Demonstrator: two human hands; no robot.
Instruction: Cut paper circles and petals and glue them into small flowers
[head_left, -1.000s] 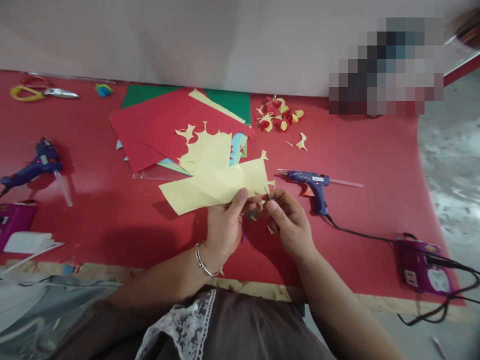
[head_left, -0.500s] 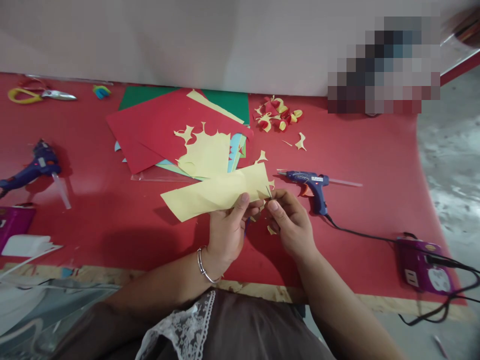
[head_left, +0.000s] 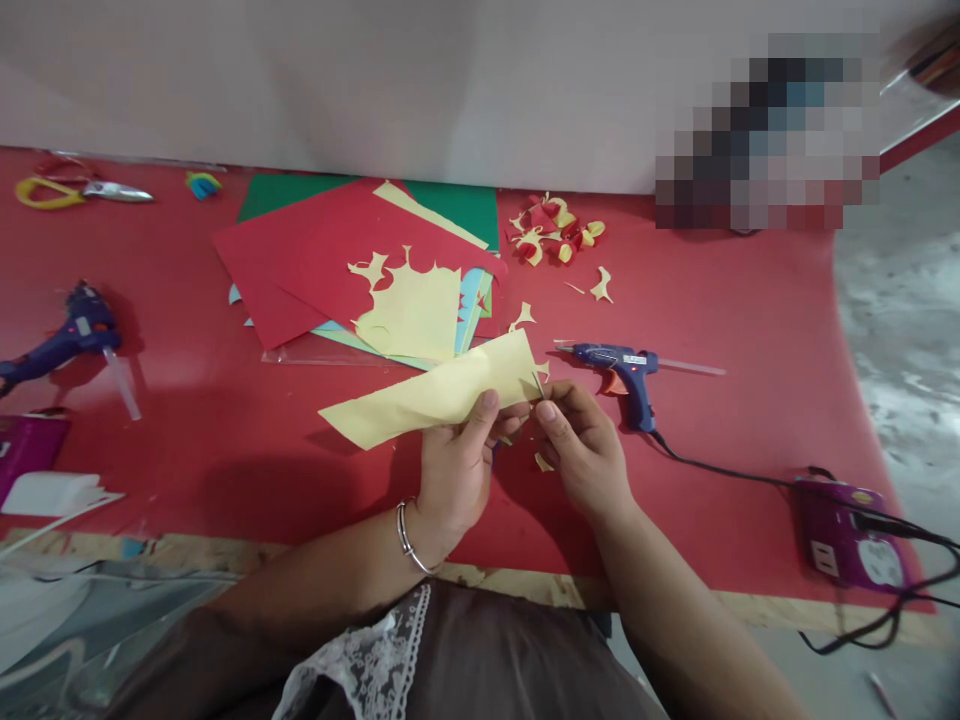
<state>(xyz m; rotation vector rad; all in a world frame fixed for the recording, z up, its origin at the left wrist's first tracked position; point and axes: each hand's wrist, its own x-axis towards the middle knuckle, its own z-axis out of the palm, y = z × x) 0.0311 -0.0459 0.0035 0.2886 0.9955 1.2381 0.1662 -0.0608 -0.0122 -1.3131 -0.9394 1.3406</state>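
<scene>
My left hand point(head_left: 459, 470) grips a strip of pale yellow paper point(head_left: 427, 400) at its lower right, thumb on top and fingers beneath. The strip is tilted above the table, its left end lower. My right hand point(head_left: 585, 445) is closed around small scissors point(head_left: 538, 386); only a thin dark length of blade shows, at the strip's right end. The scissors' handles are hidden in the fingers. Yellow paper scraps point(head_left: 543, 461) lie just under and beside the hands.
Behind the strip are red sheets point(head_left: 300, 265) and a cut yellow sheet point(head_left: 416, 310). Red and yellow paper pieces point(head_left: 555, 228) form a pile. Glue guns lie right point(head_left: 615, 365) and left point(head_left: 82, 325). Yellow-handled scissors point(head_left: 82, 190) sit far left; a purple power socket point(head_left: 847, 535) stands right.
The yellow strip has tilted slightly, its left part dropping a little. Both hands keep nearly the same place and grip, and the blade stays at the strip's right end.
</scene>
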